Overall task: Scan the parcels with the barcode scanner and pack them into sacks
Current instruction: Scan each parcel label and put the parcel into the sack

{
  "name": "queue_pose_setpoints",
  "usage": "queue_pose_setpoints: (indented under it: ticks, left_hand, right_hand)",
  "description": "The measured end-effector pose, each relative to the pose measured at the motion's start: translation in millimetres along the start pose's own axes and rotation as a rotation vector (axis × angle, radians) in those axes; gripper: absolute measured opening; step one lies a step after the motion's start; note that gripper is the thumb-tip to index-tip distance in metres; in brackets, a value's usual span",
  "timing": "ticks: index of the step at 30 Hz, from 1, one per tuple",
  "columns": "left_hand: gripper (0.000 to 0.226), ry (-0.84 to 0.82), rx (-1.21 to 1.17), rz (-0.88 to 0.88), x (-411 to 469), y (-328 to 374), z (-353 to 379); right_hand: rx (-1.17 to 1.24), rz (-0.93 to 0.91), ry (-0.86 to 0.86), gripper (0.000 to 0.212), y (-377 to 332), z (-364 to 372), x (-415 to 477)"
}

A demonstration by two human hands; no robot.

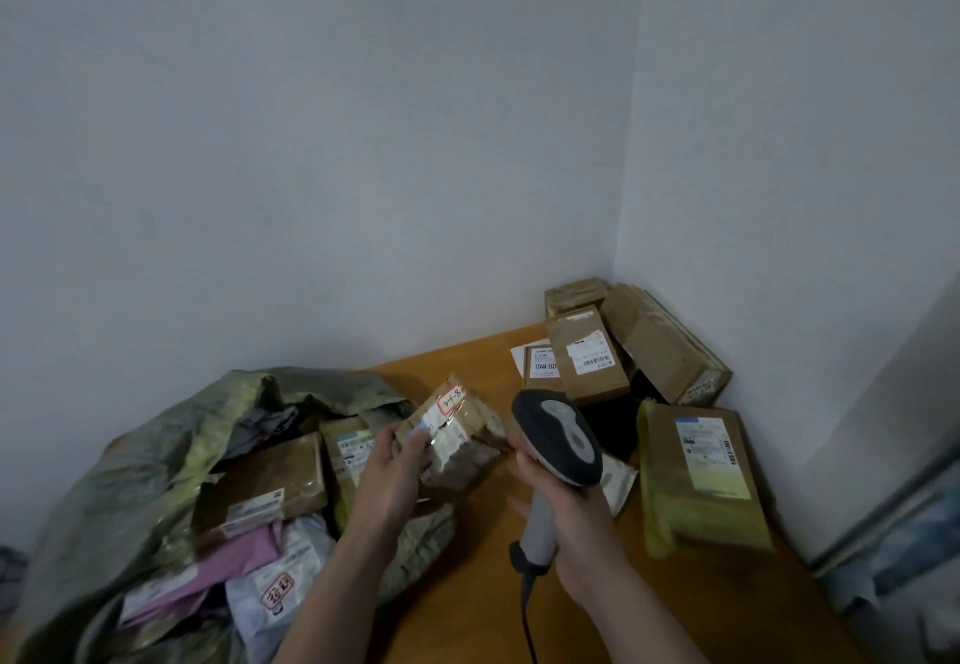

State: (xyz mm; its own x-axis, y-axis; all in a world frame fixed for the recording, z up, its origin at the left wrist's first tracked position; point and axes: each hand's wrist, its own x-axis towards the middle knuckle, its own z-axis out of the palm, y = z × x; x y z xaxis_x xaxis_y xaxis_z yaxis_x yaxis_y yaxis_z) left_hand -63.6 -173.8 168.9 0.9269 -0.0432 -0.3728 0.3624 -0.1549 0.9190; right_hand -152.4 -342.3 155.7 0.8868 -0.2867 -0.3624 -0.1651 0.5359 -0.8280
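One taped brown parcel (462, 455), label up, pinched in your left hand (387, 479), right hand (571, 523) gripping upright grey scanner (558, 440), head tipped toward parcel

Bare left forearm (337, 590), bare right forearm (623, 611), left hand (389, 476), right hand (571, 518), both ungloved

The small brown parcel (457, 450) has a sticker (451, 400) that says "3-1-8". A box (540, 367) at the back says "12V4A-552".
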Motion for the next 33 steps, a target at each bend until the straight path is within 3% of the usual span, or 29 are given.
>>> queue_pose_setpoints:
  ticks: [2, 4, 8, 14, 18, 22, 26, 27, 29, 31, 33]
  left_hand:
    - [0.023, 0.022, -0.057, 0.024, -1.5, 2.3, -4.8]
    - [0.028, 0.016, -0.072, 0.042, -7.9, 8.7, -8.4]
    - [0.062, -0.002, 0.009, 0.102, -16.5, 15.5, -16.3]
    - [0.048, 0.058, -0.030, 0.134, -11.4, 9.5, -36.1]
    - [0.054, 0.065, 0.019, 0.242, -12.1, 4.3, -43.4]
    - [0.074, 0.074, 0.139, 0.405, -5.2, -4.9, -51.8]
    - [0.112, 0.041, 0.297, 0.506, -4.2, -11.0, -58.2]
    - [0.113, 0.033, 0.325, 0.512, -4.5, -12.5, -59.7]
    - [0.088, 0.017, 0.303, 0.509, -4.7, -14.9, -61.3]
    - [0.061, 0.017, 0.076, 0.442, -6.1, -12.9, -60.0]
    - [0.063, 0.054, -0.096, 0.393, -8.7, -6.7, -58.0]
  right_hand:
    - [-0.033, -0.025, -0.027, 0.052, 1.1, 9.3, -2.0]
    - [-0.045, -0.037, -0.050, 0.046, 1.7, 17.7, -4.3]
    - [-0.083, -0.044, -0.095, 0.057, 7.2, 30.9, -7.9]
    - [-0.070, -0.075, -0.069, 0.061, 15.7, 47.4, -10.4]
    - [-0.035, -0.072, -0.043, 0.060, 15.7, 57.1, -8.8]
    - [-0.035, -0.078, -0.049, 0.067, 18.0, 61.9, -6.4]
    - [-0.033, -0.076, -0.027, 0.076, 20.6, 66.9, -7.4]
    - [-0.043, -0.084, -0.011, 0.075, 20.1, 68.0, -8.2]
    - [-0.074, -0.095, -0.003, 0.065, 19.4, 68.7, -7.9]
    - [-0.079, -0.097, -0.007, 0.054, 18.6, 68.9, -7.6]
    - [-0.089, -0.107, 0.011, 0.060, 19.8, 69.0, -6.9]
